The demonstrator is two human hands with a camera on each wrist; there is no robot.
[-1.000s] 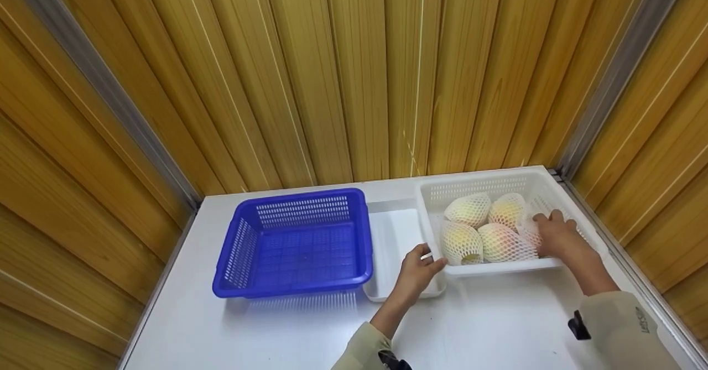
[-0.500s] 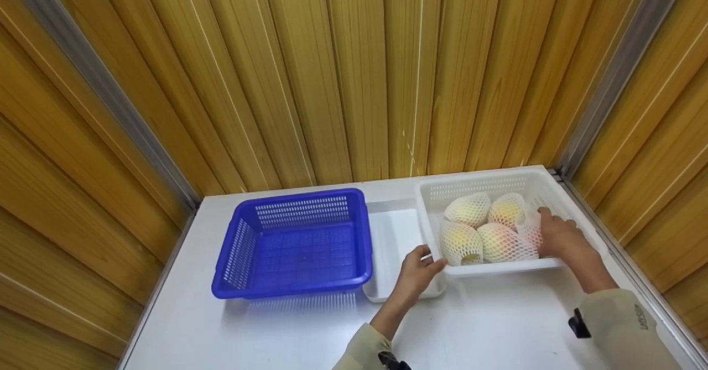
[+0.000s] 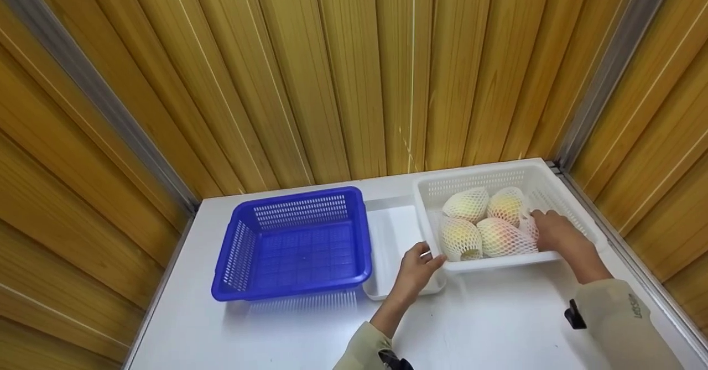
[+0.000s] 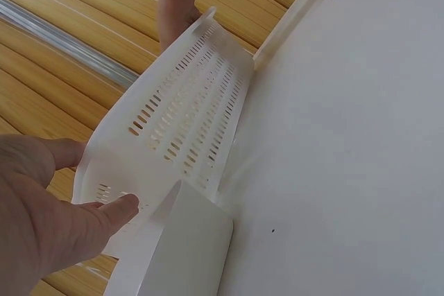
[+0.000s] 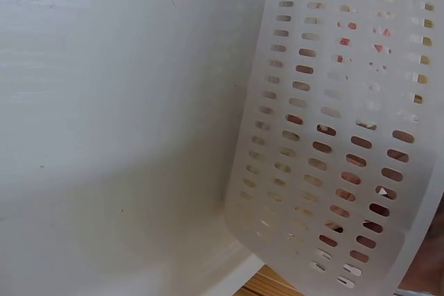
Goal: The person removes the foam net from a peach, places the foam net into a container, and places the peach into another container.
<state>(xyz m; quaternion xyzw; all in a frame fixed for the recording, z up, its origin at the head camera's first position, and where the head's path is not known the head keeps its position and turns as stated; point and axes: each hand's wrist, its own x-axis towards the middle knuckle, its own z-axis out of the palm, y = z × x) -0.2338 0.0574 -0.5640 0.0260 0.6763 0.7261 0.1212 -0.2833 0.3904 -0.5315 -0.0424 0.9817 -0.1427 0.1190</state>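
A white slotted basket (image 3: 498, 262) at the right holds several yellow-and-red fruits (image 3: 504, 237) in white foam nets. My left hand (image 3: 415, 275) pinches the basket's near left corner, thumb and fingers on either side of the rim, as the left wrist view also shows on the basket wall (image 4: 187, 95). Inside the basket at its right, my right hand (image 3: 560, 236) curls over another netted fruit (image 3: 530, 228), mostly hidden behind the fingers. The right wrist view shows the slotted basket side (image 5: 326, 136), with the right hand almost wholly hidden behind it.
A blue slotted basket (image 3: 298, 291) stands to the left with nothing in it. Between the two baskets lies a shallow white tray (image 3: 392, 232), partly under the white basket's left side. Wood-look panels (image 3: 343, 82) enclose the white table (image 3: 287, 337).
My right hand's raised fingers have come down and closed over the netted fruit at the right. The left hand keeps its hold on the corner. The head view has shifted slightly.
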